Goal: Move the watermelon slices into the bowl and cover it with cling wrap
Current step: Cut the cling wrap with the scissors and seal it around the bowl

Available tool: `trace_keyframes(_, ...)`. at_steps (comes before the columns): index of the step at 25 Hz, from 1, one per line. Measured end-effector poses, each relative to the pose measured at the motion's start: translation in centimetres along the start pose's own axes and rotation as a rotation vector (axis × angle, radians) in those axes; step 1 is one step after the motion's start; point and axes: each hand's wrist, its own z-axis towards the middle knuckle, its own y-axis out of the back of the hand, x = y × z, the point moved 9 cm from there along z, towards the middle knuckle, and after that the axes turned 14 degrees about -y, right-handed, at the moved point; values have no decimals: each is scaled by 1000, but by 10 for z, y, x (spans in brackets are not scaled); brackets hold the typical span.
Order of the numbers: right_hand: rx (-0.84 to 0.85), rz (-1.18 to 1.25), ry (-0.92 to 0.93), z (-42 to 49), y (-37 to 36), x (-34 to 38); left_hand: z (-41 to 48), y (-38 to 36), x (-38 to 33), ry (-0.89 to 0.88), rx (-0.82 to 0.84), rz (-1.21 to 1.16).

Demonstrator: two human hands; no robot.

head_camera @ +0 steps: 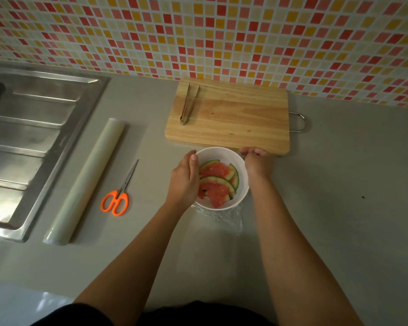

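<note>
Slices (pixel 218 182) are sitting in the bowl (pixel 244 191); I'm sealing wrap (pixel 222 218). Left hand (pixel 185 182) is pressing flat, right hand (pixel 257 161) seemingly gripping the rim.

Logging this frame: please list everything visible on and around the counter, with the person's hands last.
watermelon slices: several, red with green rind, in the bowl
bowl: one, white, counter in front of the cutting board
cling wrap sheet: one, clear, crumpled at the bowl's near side
cling wrap roll: one, whitish, counter beside the sink
scissors: one, orange handles, between roll and bowl
cutting board: one, wooden, by the wall
tongs: one, metal, on the board's left part
sink: one, steel, far left
wall tiles: red, orange and yellow mosaic, behind
left hand: at the bowl's left rim
right hand: at the bowl's right rim, fingers curled
</note>
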Motion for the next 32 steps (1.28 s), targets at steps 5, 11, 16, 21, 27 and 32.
trace_keyframes(5,219,-44,-126,13,-12,-14,2,1,1,77,-31,106)
trace_keyframes(11,373,-25,-241,27,9,-34,0,4,0,107,-64,84)
trace_keyframes(16,299,103,-286,27,41,-41,-1,4,-1,114,-71,112)
trace_keyframes(21,48,-388,214,-11,47,-25,-1,4,-4,128,-82,140)
trace_keyframes(27,113,-623,651,-56,30,-34,-3,4,-7,133,-95,136)
trace_keyframes(32,164,-1064,550,-41,39,-40,-2,4,-7,108,-89,151)
